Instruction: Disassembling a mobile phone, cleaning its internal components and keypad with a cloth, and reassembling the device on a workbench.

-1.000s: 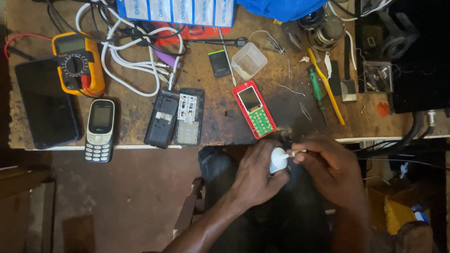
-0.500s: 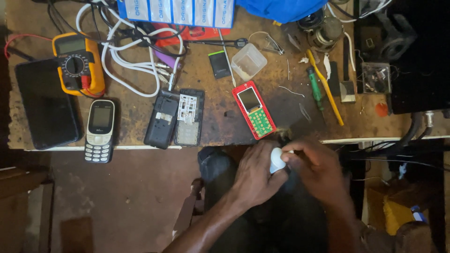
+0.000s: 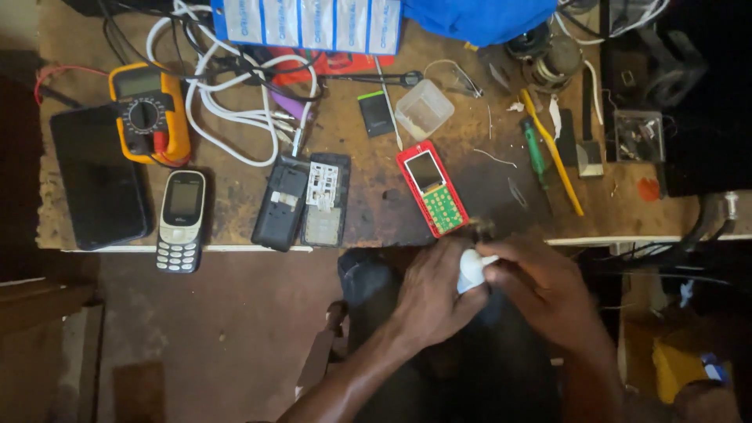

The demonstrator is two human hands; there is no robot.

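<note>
Head view: just below the tabletop's [image 3: 376,211] near edge, the left hand [image 3: 429,301] is wrapped around a small white object [image 3: 471,269], while the right hand [image 3: 540,286] pinches its tip. A red phone [image 3: 432,188] lies just above. A steady left grip likely helps the fine work.

Above the two hands: one red phone [image 3: 432,188], one grey button phone [image 3: 181,220], two opened black phone parts [image 3: 301,201], one yellow meter [image 3: 149,112], one green screwdriver [image 3: 535,150].
</note>
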